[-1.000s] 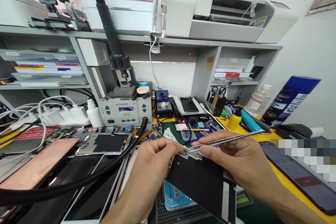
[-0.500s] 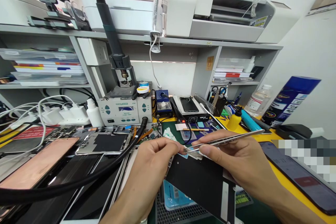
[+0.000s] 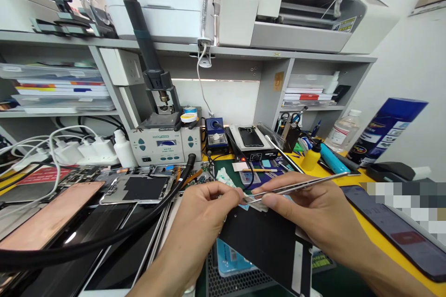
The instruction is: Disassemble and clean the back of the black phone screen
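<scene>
Metal tweezers (image 3: 299, 187) are held in my right hand (image 3: 315, 213), between thumb and fingers, with the tips pointing left. My left hand (image 3: 205, 218) is closed in a pinch right at the tweezer tips; what it pinches is too small and hidden to make out. Both hands are over the top end of a flat black panel (image 3: 261, 246) with a pale strip near its lower right. Some clear and light blue film (image 3: 259, 205) shows at the panel's top edge. Under the panel's left side lies a blue packet (image 3: 232, 260).
Phone screens and frames (image 3: 144, 190) lie at the left, crossed by a thick black hose (image 3: 139, 231). A soldering station (image 3: 165, 146) stands behind. At the right are a dark phone (image 3: 393, 232), a yellow bottle (image 3: 311, 158) and a blue spray can (image 3: 386, 132).
The tweezers and my right hand have shifted very slightly left. Both hands keep their grips, and the black panel stays almost where it was.
</scene>
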`<act>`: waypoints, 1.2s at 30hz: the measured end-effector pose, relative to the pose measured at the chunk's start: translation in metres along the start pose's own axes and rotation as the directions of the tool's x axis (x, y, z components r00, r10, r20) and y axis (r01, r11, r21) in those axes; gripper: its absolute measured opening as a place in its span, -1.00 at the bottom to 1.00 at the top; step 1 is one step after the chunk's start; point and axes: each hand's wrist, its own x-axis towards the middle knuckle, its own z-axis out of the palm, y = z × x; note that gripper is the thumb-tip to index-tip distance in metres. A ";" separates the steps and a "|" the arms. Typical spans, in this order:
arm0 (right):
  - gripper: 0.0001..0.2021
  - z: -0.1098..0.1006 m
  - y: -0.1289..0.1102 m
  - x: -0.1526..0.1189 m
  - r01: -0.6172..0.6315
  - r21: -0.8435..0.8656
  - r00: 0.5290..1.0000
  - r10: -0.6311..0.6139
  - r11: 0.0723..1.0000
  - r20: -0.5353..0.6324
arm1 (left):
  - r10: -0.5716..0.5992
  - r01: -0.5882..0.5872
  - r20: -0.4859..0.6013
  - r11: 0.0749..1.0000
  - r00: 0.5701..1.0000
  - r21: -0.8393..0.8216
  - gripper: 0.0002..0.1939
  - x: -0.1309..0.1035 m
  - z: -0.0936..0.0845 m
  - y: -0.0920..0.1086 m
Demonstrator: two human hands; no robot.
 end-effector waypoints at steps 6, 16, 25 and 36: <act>-0.87 0.000 -0.003 -0.001 -0.008 0.033 1.000 0.007 0.999 0.026 | 0.018 -0.018 0.032 1.000 0.999 -0.005 -0.82 0.001 0.000 0.000; -0.90 0.001 0.001 -0.002 -0.002 0.067 0.999 0.000 0.998 0.035 | 0.011 -0.011 0.029 1.000 1.000 0.010 -0.83 -0.001 -0.003 -0.002; -0.88 0.001 0.001 -0.003 -0.016 0.092 1.000 0.016 0.996 -0.001 | 0.012 -0.013 0.024 1.000 1.000 0.008 -0.81 0.001 -0.003 -0.002; -0.84 0.000 0.000 -0.002 -0.055 0.107 0.998 0.053 0.993 0.016 | -0.010 0.012 0.047 0.999 0.999 -0.043 -0.77 -0.001 0.000 0.001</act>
